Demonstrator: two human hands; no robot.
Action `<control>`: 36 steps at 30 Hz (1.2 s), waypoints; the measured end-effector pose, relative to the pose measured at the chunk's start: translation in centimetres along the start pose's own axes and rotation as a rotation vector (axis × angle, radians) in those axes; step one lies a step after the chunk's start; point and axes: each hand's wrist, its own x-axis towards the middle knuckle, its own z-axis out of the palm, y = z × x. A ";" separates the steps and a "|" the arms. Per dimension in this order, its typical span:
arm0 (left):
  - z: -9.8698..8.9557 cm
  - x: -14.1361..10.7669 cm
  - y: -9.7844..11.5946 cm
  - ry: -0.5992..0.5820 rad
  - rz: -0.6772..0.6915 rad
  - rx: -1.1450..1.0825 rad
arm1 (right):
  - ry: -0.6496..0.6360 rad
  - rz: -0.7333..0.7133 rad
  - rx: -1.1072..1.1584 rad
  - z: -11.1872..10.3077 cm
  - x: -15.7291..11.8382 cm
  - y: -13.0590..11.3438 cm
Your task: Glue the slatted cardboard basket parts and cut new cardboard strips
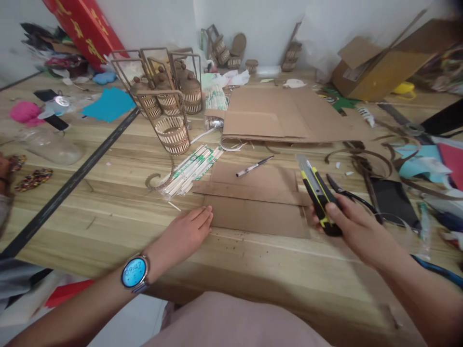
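My right hand (347,219) is wrapped round a black and yellow utility knife (320,193), its tip pointing up and away over the right end of the cardboard. My left hand (191,226) lies flat on the table, fingers together, with its fingertips at the left edge of a brown cardboard piece (256,214). A narrower cardboard strip (249,190) lies across the cardboard. A pen (255,166) rests on the cardboard behind the strip. Wrapped wooden sticks (191,171) lie at the left of the cardboard.
Bamboo lantern-like baskets (171,135) stand at the back left. Larger cardboard (267,115) lies behind the pen. Black scissors (350,193) and curled brown strips (361,164) are right of the knife. A cardboard box (383,67) stands at the back right. Another person's hand (4,168) shows at far left.
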 end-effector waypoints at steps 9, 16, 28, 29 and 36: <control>-0.2 0.8 1.0 -0.066 -0.057 -0.032 | 0.146 0.258 0.586 1.8 -5.8 0.4; -1.8 2.9 2.0 -0.136 -0.157 0.000 | 0.126 0.273 0.673 2.3 -4.7 -1.2; -3.6 7.8 1.5 -0.271 -0.445 -0.018 | 0.168 0.170 0.656 1.7 0.7 -1.0; -3.5 7.6 1.5 -0.260 -0.440 -0.013 | 0.170 0.186 0.683 1.8 0.6 -0.8; -2.9 6.9 1.3 -0.203 -0.430 -0.029 | 0.058 0.080 0.858 2.8 -0.4 -1.9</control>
